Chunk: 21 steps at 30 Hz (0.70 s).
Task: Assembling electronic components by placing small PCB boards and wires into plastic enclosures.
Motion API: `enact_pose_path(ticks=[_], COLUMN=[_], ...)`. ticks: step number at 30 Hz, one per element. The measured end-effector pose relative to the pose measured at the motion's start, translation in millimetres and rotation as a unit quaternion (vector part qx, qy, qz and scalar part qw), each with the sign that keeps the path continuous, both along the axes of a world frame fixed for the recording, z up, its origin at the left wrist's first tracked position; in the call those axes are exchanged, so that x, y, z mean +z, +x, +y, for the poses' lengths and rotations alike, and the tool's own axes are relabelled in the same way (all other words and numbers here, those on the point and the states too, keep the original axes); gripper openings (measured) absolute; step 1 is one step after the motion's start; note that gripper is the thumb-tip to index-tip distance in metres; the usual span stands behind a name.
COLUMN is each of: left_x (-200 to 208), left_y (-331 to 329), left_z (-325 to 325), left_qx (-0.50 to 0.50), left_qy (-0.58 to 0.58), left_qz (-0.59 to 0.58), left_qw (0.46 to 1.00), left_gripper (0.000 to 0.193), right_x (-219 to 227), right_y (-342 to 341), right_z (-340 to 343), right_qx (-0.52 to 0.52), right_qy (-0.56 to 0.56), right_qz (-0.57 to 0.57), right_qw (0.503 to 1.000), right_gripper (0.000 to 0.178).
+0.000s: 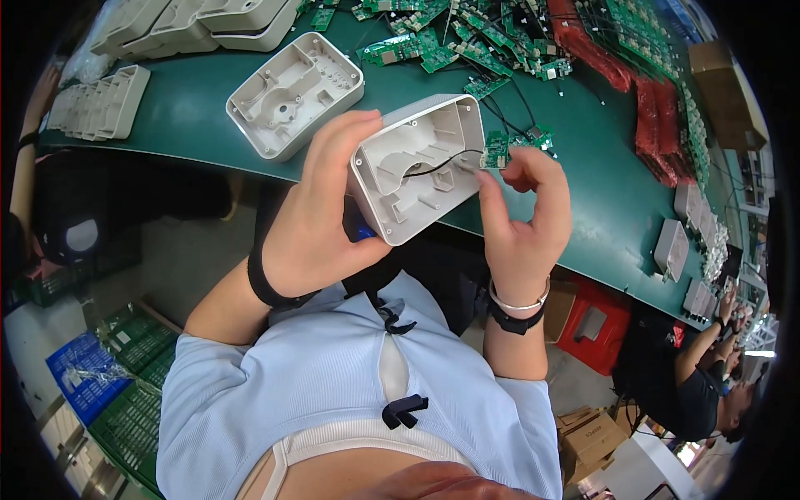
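While the left hand (308,221), fingers spread wide, holds a pale plastic box (417,193) over the edge of the table (600,221), the right hand (529,221) pinches a small green board (495,147) beside its rim — a black wire (433,170) reaches inside.

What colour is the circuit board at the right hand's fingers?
Green; the circuit board shows best in the head view.

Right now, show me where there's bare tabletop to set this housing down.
Right of the right hand, the green table is bare as far as the red wrap and pale cases. A smaller patch separates the open shell from the left-hand case row. Circuit boards crowd the far middle.
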State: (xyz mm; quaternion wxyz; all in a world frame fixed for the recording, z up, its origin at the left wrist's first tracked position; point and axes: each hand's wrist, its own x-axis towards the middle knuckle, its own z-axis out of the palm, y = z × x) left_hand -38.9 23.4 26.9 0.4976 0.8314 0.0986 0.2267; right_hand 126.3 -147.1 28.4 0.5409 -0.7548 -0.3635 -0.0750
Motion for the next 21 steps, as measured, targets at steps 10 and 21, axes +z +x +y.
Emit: enact_pose_path(ticks=[10, 21], left_x=[7.3, 3.6], left_y=[-6.1, -3.6], left_z=[5.1, 2.3], left_qx=[0.007, -0.012], left_qy=[0.111, 0.103], left_qz=[0.019, -0.009], left_qw=[0.994, 0.995], left_gripper=[0.109, 0.112], right_x=[39.9, 19.8], right_y=[1.2, -17.0], right_z=[-12.1, -21.0], right_qx=[0.217, 0.251], right_qy=[-0.111, -0.096], right_qz=[-0.254, -0.081], right_qw=[0.936, 0.960], right_gripper=[0.034, 0.029])
